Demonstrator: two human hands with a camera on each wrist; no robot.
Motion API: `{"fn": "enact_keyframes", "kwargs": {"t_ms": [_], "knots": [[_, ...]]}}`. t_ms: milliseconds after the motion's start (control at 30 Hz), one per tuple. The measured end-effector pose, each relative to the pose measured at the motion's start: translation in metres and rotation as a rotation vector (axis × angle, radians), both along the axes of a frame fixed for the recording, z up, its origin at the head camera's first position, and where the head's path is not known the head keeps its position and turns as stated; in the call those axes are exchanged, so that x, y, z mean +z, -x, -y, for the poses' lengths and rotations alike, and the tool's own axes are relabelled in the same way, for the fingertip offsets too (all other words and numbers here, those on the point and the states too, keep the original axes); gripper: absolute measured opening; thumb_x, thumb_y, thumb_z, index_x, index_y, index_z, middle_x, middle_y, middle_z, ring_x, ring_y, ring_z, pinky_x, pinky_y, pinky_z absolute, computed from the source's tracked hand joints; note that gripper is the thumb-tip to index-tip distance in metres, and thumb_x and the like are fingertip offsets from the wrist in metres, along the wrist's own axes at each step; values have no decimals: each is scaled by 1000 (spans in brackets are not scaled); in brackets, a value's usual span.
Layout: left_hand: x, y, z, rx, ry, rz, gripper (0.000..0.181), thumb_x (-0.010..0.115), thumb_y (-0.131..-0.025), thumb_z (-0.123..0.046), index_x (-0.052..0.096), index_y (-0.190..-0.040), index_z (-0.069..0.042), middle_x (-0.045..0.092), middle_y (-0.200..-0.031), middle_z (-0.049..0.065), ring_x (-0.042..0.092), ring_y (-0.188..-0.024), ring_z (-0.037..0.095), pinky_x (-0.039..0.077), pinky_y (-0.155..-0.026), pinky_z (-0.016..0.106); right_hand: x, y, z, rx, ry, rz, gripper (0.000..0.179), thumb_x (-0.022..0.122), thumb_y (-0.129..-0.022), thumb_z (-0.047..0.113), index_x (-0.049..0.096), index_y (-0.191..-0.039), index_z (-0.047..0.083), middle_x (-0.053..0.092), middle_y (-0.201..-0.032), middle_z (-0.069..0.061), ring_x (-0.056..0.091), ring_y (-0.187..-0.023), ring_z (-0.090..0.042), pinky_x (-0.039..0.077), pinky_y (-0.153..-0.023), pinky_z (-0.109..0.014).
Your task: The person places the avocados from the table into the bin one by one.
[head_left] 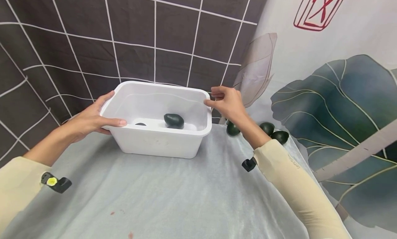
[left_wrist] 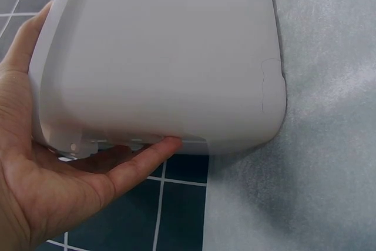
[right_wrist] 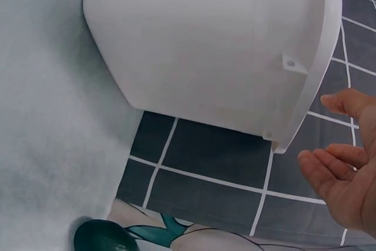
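A white plastic tub (head_left: 161, 142) stands upright on the cloth-covered table. Inside it lies a dark green avocado (head_left: 174, 120); a second dark piece (head_left: 140, 124) shows only its top above the front rim. My left hand (head_left: 88, 121) holds the tub's left end, thumb over the front rim; in the left wrist view its fingers (left_wrist: 144, 160) lie beneath the rim. At the right end, my right hand (head_left: 228, 103) hovers beside the rim, fingers loosely bent. The right wrist view shows a gap between that hand (right_wrist: 346, 168) and the tub (right_wrist: 205, 45).
Avocados lie right of the tub, around my right forearm: one (head_left: 232, 129) near the tub, two more (head_left: 267, 128) farther right. A dark tiled-pattern curtain (head_left: 133, 32) hangs close behind the tub. Leaf-printed fabric (head_left: 335, 104) hangs at the right. Grey cloth (head_left: 161, 197) covers the front.
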State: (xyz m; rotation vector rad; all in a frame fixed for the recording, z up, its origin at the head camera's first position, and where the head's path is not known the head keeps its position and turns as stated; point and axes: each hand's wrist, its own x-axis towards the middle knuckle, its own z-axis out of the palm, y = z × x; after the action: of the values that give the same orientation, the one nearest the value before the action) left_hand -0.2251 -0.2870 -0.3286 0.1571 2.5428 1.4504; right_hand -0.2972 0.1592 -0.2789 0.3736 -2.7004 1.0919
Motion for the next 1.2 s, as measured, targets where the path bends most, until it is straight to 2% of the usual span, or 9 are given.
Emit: {"fn": "enact_keyframes", "kwargs": {"t_ms": [433, 700, 1200], "knots": [[1, 2, 1, 2, 3, 1, 128, 82, -101, -26, -18, -181, -28, 12, -183, 35, 38, -156, 52, 57, -107, 76, -1, 2, -16, -16, 19, -2, 52, 88, -94, 27, 78, -138, 0, 83, -132, -20, 80, -124, -33, 64, -108, -46], [1, 2, 0, -3, -9, 3, 128, 83, -101, -28, -17, -181, -28, 13, -184, 33, 39, -156, 50, 59, -106, 74, -5, 1, -29, -21, 23, 8, 55, 89, -95, 28, 77, -141, 0, 81, -137, -20, 79, -127, -35, 63, -109, -49], [0, 0, 1, -2, -4, 7, 128, 82, -101, -26, -18, -181, -28, 12, -184, 34, 39, -156, 51, 58, -106, 75, -21, 2, -54, -30, -10, 14, 54, 87, -96, 27, 77, -140, -1, 80, -137, -21, 78, -127, -38, 62, -109, -53]]}}
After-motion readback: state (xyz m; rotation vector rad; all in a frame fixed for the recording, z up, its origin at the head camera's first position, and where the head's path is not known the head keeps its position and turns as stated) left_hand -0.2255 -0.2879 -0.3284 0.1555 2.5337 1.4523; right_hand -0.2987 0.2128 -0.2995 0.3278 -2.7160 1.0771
